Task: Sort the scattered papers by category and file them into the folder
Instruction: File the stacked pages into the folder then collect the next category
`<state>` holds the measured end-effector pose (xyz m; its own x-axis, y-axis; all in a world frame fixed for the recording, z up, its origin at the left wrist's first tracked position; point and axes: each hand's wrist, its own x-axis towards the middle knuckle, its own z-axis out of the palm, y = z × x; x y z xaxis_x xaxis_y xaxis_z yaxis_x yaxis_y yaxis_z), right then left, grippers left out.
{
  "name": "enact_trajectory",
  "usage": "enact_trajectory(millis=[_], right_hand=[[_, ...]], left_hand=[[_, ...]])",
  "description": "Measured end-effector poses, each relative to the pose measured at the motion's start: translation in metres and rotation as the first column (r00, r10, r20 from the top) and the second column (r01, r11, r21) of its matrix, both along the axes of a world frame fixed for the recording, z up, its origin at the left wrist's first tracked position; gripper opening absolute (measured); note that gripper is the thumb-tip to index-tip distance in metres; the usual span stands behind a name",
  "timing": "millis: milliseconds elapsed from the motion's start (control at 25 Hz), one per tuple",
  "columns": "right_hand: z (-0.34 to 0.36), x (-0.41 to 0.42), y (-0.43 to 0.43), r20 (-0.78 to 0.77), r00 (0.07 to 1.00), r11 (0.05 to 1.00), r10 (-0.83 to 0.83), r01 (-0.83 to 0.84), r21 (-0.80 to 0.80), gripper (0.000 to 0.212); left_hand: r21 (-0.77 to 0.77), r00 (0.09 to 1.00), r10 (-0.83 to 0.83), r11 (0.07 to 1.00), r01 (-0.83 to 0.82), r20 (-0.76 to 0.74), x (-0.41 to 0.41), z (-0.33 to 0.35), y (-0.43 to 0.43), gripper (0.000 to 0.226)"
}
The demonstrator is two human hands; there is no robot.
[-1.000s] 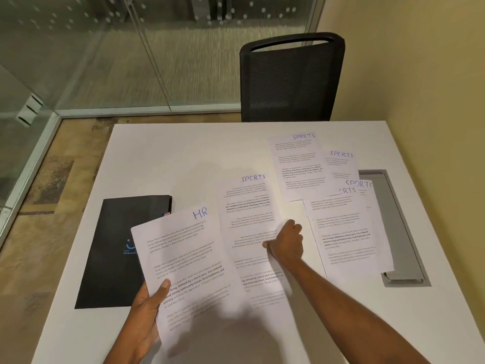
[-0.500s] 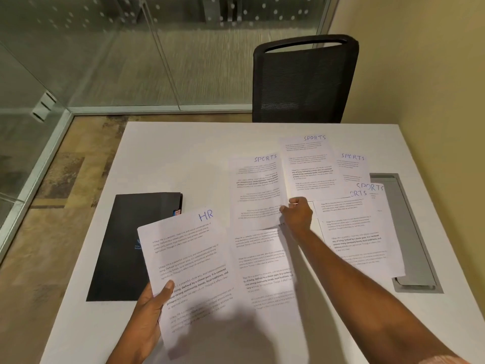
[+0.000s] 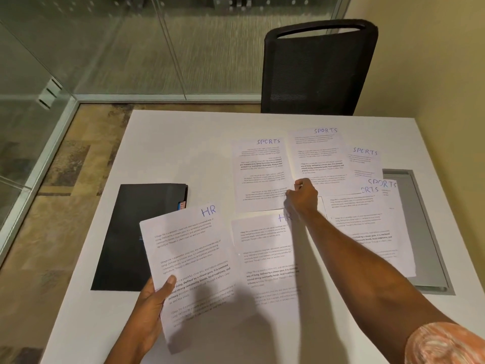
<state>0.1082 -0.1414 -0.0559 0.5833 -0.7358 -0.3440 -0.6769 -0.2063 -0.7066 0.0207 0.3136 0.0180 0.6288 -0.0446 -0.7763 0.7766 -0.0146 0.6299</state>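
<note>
Lower left: the left hand point(image 3: 147, 308) grips the HR papers point(image 3: 191, 264) by one edge only, so the sheets may fan or slip.

Centre: a loose HR sheet point(image 3: 265, 258) lies on the bench point(image 3: 183, 153) beneath the crossing forearm, which could drag it.

Centre left: the folder point(image 3: 136, 232) lies closed.

Beyond: the right hand point(image 3: 301, 197), fingers curled, pinches a SPORTS sheet point(image 3: 259, 174) by its corner, which risks creasing it or disturbing neighbouring sheets.

Black folder point(image 3: 126, 240) flat, seemingly closed; SPORTS papers point(image 3: 317, 158) overlap right; HR papers point(image 3: 262, 248) nearer.
</note>
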Motion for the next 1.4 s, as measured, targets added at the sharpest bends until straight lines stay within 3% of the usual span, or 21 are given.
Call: enact_trajectory(millis=[200,400,560,800,920,1040,1160,1320,1400], right_hand=[[0.010,-0.050,0.022,0.013,0.998,0.994,0.061,-0.060,-0.088,0.062],[0.027,-0.139,0.072,-0.400,0.899,0.946,0.178,-0.269,-0.181,0.095],[0.019,-0.177,0.101,-0.529,0.840,0.950,0.119,-0.251,-0.185,0.106],[0.012,-0.175,0.115,-0.461,0.886,0.968,0.047,-0.154,-0.197,0.092],[0.015,-0.177,0.110,-0.482,0.873,0.962,0.071,-0.188,-0.199,0.060],[0.023,-0.187,0.095,-0.351,0.934,0.991,0.063,-0.099,-0.086,0.034],[0.055,-0.198,0.070,-0.087,0.992,0.996,0.089,-0.087,0.022,0.017],[0.108,-0.205,0.027,0.102,0.994,0.990,0.046,-0.059,0.128,0.014],[0.134,-0.203,0.007,0.227,0.972,0.962,-0.057,-0.008,0.273,0.016]], left_hand=[[-0.005,1.000,-0.006,1.000,0.006,0.018,-0.003,0.002,-0.006,0.036],[-0.049,1.000,-0.010,0.999,0.011,0.023,-0.002,0.005,-0.011,0.034],[-0.094,0.999,-0.024,0.995,0.027,0.036,-0.002,0.009,-0.017,0.038],[-0.119,0.995,-0.082,0.989,0.088,0.057,-0.002,0.017,-0.021,0.041],[-0.122,0.992,-0.099,0.987,0.109,0.084,-0.002,0.023,-0.022,0.042],[-0.122,0.989,-0.110,0.985,0.122,0.100,0.000,0.025,-0.021,0.043],[-0.129,0.986,-0.120,0.983,0.135,0.116,0.000,0.031,-0.022,0.042],[-0.129,0.979,-0.144,0.978,0.163,0.145,0.000,0.039,-0.030,0.040],[-0.121,0.977,-0.148,0.978,0.167,0.154,0.003,0.043,-0.037,0.037]])
